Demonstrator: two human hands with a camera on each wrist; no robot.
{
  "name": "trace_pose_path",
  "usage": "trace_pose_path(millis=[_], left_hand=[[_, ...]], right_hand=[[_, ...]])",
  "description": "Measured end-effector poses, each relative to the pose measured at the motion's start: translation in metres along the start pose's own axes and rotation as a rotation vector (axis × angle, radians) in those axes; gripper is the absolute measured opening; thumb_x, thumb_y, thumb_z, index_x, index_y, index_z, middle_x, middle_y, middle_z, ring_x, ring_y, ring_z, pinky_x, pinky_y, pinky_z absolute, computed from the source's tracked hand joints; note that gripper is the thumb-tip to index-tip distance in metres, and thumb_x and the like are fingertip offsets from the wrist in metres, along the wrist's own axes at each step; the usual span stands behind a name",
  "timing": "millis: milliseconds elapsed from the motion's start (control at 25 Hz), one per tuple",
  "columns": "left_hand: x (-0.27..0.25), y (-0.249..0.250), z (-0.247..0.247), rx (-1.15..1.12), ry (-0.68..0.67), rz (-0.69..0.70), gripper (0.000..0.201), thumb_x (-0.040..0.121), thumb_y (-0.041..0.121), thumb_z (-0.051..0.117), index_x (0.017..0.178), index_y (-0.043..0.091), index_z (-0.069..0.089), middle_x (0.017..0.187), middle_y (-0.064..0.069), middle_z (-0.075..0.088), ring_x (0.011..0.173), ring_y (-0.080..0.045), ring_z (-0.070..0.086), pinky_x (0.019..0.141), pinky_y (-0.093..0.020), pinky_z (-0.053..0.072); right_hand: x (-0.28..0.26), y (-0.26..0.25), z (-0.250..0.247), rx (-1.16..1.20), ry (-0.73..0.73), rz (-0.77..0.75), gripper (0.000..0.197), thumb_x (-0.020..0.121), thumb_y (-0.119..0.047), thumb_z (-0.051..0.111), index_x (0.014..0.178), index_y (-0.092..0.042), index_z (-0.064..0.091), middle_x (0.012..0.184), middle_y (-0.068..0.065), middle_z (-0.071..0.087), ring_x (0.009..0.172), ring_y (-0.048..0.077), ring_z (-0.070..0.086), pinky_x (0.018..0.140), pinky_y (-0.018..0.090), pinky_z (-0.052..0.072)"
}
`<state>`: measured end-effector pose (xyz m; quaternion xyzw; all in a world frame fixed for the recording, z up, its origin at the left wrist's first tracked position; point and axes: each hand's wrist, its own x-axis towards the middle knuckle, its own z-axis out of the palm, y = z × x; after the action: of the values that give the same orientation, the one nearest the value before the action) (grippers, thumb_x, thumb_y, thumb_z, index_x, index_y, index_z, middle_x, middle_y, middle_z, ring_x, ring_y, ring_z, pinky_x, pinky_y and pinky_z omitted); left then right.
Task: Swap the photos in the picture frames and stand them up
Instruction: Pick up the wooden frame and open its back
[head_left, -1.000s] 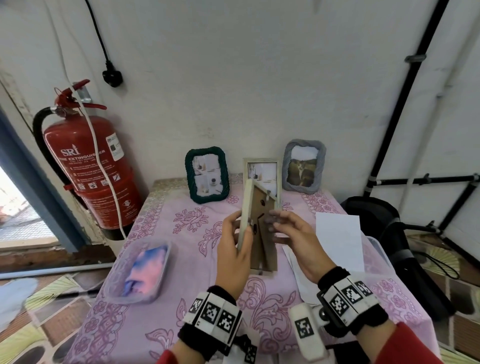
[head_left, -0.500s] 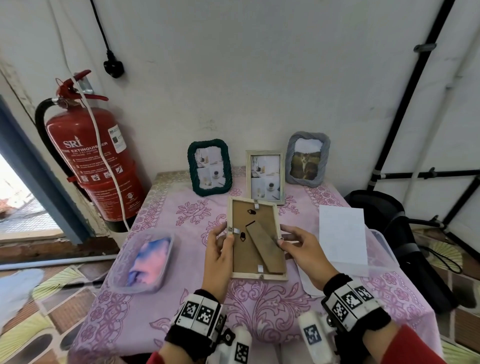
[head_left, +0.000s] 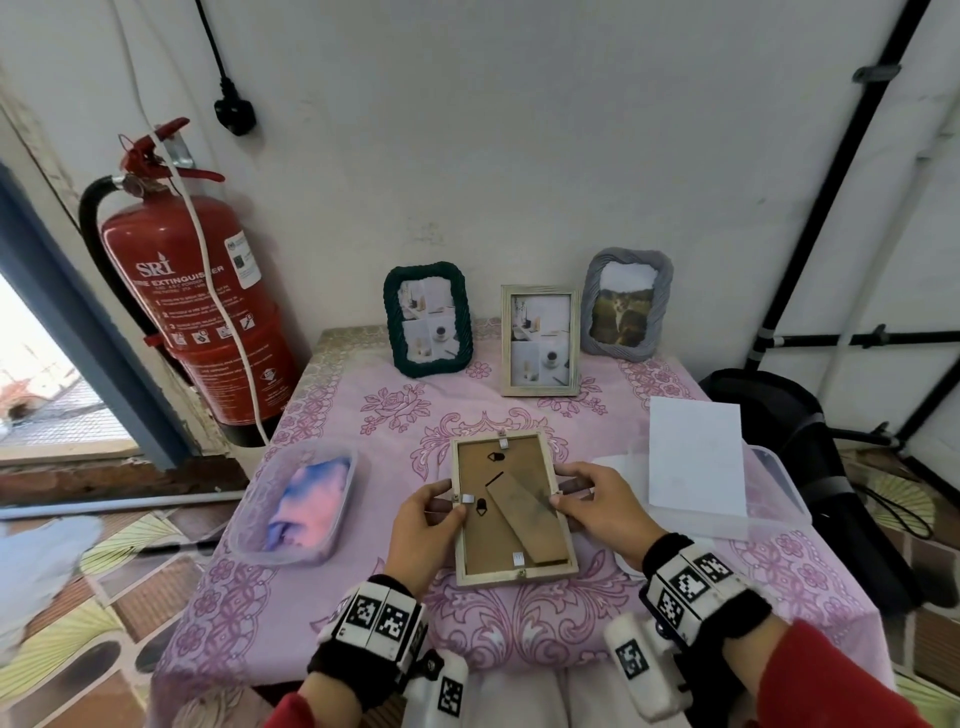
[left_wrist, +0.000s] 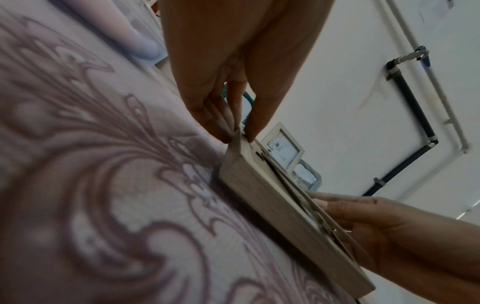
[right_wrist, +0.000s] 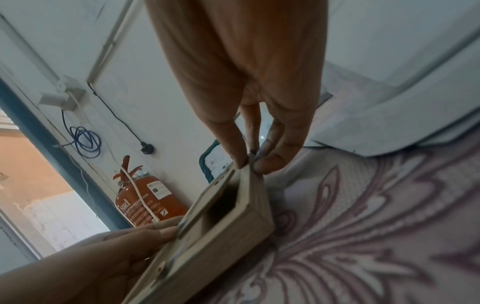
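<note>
A person's left hand and right hand pinch the two long edges of a pale wooden picture frame, which lies back-up near the front edge of the table under its pink flowered cloth; the brown stand lies folded flat across the cardboard backing. In the wrist views the thumb and fingertips of each hand close on the frame's rim, and the side under the right hand looks slightly raised off the cloth. Along the back edge of the table, against the white wall, stand three more frames: a dark green frame, a pale frame and a grey frame with a cat photo. A clear plastic tray holding a pink-and-blue cloth sits at the left edge; a clear plastic box with a white sheet of paper on it sits at the right edge. A red fire extinguisher hangs on the wall to the left of the table. One second earlier the frame was held upright on its edge above the cloth; half a second ago it was already turned back-up and low, and it now sits nearer the front edge in the same two-handed grip.
</note>
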<state>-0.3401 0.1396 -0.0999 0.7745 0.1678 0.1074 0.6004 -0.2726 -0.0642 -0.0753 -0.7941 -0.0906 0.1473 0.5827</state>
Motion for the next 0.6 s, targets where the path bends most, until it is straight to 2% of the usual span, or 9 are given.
trace_pose_path(millis=[80, 160, 280, 360, 480, 520, 600], left_hand=[[0.000, -0.004, -0.003, 0.036, -0.010, -0.015, 0.038, 0.085, 0.006, 0.063, 0.122, 0.007, 0.055, 0.080, -0.002, 0.060, 0.077, -0.017, 0.058, 0.079, -0.030, 0.052], [0.002, -0.006, -0.006, 0.074, -0.025, -0.029, 0.039, 0.084, 0.007, 0.065, 0.122, 0.007, 0.055, 0.080, -0.005, 0.060, 0.074, -0.017, 0.058, 0.071, -0.026, 0.052], [0.006, -0.007, -0.008, 0.121, -0.054, -0.046, 0.039, 0.083, 0.006, 0.067, 0.120, 0.005, 0.055, 0.079, -0.006, 0.059, 0.068, -0.014, 0.056, 0.057, -0.016, 0.051], [0.009, -0.005, -0.009, 0.162, -0.077, -0.056, 0.039, 0.081, 0.007, 0.068, 0.118, 0.003, 0.056, 0.081, -0.008, 0.060, 0.069, -0.016, 0.057, 0.059, -0.017, 0.052], [0.015, 0.000, -0.012, 0.243, -0.123, -0.062, 0.041, 0.078, 0.008, 0.073, 0.114, -0.002, 0.057, 0.084, -0.009, 0.058, 0.075, -0.019, 0.056, 0.063, -0.015, 0.051], [0.017, 0.003, -0.012, 0.270, -0.136, -0.061, 0.043, 0.076, 0.009, 0.075, 0.113, -0.004, 0.057, 0.085, -0.009, 0.058, 0.076, -0.019, 0.055, 0.066, -0.018, 0.052], [0.023, 0.008, -0.012, 0.297, -0.160, -0.072, 0.051, 0.073, 0.010, 0.078, 0.116, -0.004, 0.054, 0.086, -0.009, 0.057, 0.076, -0.020, 0.057, 0.074, -0.031, 0.055]], right_hand=[[0.002, 0.003, 0.002, -0.045, -0.021, 0.017, 0.039, 0.084, -0.001, 0.063, 0.122, -0.003, 0.057, 0.089, 0.007, 0.059, 0.076, 0.017, 0.060, 0.063, 0.025, 0.056], [0.004, 0.004, 0.003, -0.092, -0.028, 0.017, 0.037, 0.083, -0.001, 0.065, 0.119, -0.003, 0.059, 0.080, 0.001, 0.054, 0.067, 0.010, 0.057, 0.052, 0.016, 0.052], [0.008, 0.005, 0.003, -0.138, -0.030, 0.025, 0.036, 0.080, 0.001, 0.068, 0.115, -0.002, 0.062, 0.072, -0.002, 0.053, 0.062, 0.007, 0.056, 0.048, 0.015, 0.052], [0.009, 0.005, 0.003, -0.160, -0.041, 0.046, 0.037, 0.079, 0.002, 0.068, 0.115, -0.001, 0.062, 0.070, -0.003, 0.052, 0.062, 0.005, 0.057, 0.048, 0.017, 0.054], [0.012, 0.003, 0.003, -0.194, -0.070, 0.059, 0.047, 0.078, 0.001, 0.070, 0.122, -0.003, 0.056, 0.080, -0.001, 0.054, 0.069, 0.010, 0.058, 0.048, 0.019, 0.055], [0.013, 0.002, 0.003, -0.219, -0.084, 0.048, 0.049, 0.077, 0.000, 0.071, 0.123, -0.003, 0.055, 0.088, 0.001, 0.057, 0.074, 0.014, 0.060, 0.047, 0.019, 0.055], [0.017, -0.003, 0.004, -0.317, -0.099, 0.000, 0.044, 0.076, -0.002, 0.072, 0.118, -0.003, 0.059, 0.103, 0.007, 0.062, 0.085, 0.017, 0.060, 0.050, 0.020, 0.055]])
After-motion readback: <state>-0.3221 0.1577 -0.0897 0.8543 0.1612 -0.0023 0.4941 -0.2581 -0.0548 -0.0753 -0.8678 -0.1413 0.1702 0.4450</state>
